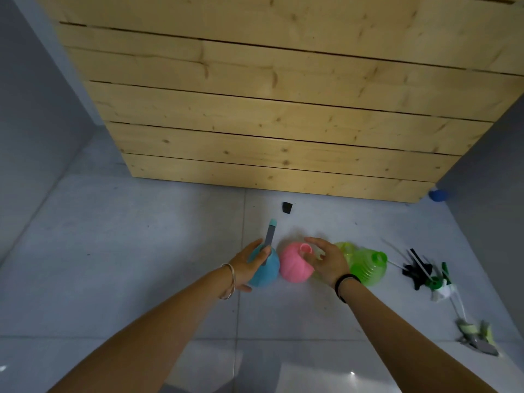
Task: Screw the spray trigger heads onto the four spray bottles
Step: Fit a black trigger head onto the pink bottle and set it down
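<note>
Four spray bottles stand in a row on the grey tiled floor. The blue bottle [266, 269] has a grey trigger head [270, 234] on its neck, and my left hand [249, 265] is wrapped around its left side. Beside it the pink bottle [295, 265] shows an open neck. My right hand [326, 260] hovers with fingers spread just right of the pink bottle, partly covering a yellow-green bottle [344, 248]. A bright green bottle [368, 266] stands at the right end. Loose trigger heads with dip tubes lie to the right: a black one [416, 272], a green and white one [441, 286], a grey and yellow-green one [476, 336].
A tall wooden plank crate [269, 109] rises just behind the bottles. A small black piece [287, 207] lies on the floor near its base. A blue object [438, 195] sits at the crate's right corner. Grey walls close in on both sides.
</note>
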A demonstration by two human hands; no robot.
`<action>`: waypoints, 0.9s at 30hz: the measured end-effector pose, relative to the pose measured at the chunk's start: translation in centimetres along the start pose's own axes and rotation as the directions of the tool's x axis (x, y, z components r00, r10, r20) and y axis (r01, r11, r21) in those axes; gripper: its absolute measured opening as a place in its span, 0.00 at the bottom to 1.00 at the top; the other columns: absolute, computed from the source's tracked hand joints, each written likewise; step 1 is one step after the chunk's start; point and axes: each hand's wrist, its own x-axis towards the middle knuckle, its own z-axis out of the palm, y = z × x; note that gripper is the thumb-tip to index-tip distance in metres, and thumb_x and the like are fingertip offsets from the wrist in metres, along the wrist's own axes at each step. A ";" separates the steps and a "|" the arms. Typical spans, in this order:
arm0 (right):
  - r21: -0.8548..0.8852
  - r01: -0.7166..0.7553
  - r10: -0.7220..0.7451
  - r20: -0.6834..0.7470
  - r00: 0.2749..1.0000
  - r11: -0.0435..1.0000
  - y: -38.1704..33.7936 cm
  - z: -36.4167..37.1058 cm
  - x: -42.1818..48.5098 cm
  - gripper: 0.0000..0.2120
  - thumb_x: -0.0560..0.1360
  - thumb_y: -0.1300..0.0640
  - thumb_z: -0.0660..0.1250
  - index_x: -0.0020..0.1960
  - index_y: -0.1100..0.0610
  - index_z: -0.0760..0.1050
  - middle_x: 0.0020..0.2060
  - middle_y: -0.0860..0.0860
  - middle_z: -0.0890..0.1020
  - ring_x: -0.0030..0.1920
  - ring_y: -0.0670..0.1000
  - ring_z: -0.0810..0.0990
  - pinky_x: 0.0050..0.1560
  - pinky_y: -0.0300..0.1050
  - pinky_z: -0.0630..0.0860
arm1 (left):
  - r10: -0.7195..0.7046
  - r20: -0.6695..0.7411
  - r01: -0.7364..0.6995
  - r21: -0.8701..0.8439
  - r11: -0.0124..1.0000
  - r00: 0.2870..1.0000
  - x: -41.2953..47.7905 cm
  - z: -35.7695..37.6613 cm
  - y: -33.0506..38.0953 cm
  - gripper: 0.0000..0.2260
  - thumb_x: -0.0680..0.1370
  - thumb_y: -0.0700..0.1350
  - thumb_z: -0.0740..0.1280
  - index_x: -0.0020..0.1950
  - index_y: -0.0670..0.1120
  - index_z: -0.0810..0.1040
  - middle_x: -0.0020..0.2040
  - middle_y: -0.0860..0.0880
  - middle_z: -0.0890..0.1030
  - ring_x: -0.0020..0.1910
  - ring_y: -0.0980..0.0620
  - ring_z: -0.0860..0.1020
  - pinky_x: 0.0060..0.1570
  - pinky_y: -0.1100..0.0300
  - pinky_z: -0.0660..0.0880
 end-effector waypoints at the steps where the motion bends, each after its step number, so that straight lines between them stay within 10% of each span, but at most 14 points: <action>1: 0.006 -0.005 0.005 -0.007 1.000 1.000 0.1 0.2 0.1 0.18 0.74 0.59 0.69 0.63 0.58 0.76 0.62 0.54 0.78 0.63 0.53 0.75 0.57 0.37 0.68 | 0.002 0.006 -0.002 0.008 1.000 1.000 0.1 0.2 0.1 0.28 0.75 0.67 0.51 0.73 0.61 0.56 0.73 0.48 0.62 0.68 0.43 0.67 0.58 0.43 0.77; 18: 0.005 0.079 -0.079 -0.074 0.994 0.997 0.6 -0.2 0.1 0.12 0.67 0.57 0.76 0.50 0.56 0.83 0.47 0.50 0.85 0.50 0.49 0.81 0.55 0.44 0.77 | 0.032 -0.238 -0.065 -0.130 0.989 0.971 1.1 3.3 -0.2 0.24 0.77 0.64 0.50 0.70 0.56 0.61 0.72 0.44 0.61 0.66 0.38 0.69 0.51 0.43 0.77; 27: 0.067 0.143 -0.139 -0.068 0.988 0.987 -2.1 -3.7 -1.9 0.09 0.66 0.56 0.76 0.46 0.54 0.84 0.47 0.48 0.85 0.54 0.48 0.80 0.59 0.47 0.76 | 0.037 -0.289 -0.044 -0.020 0.999 0.957 -0.5 2.2 1.6 0.29 0.78 0.61 0.52 0.76 0.51 0.55 0.75 0.43 0.62 0.70 0.41 0.66 0.63 0.43 0.70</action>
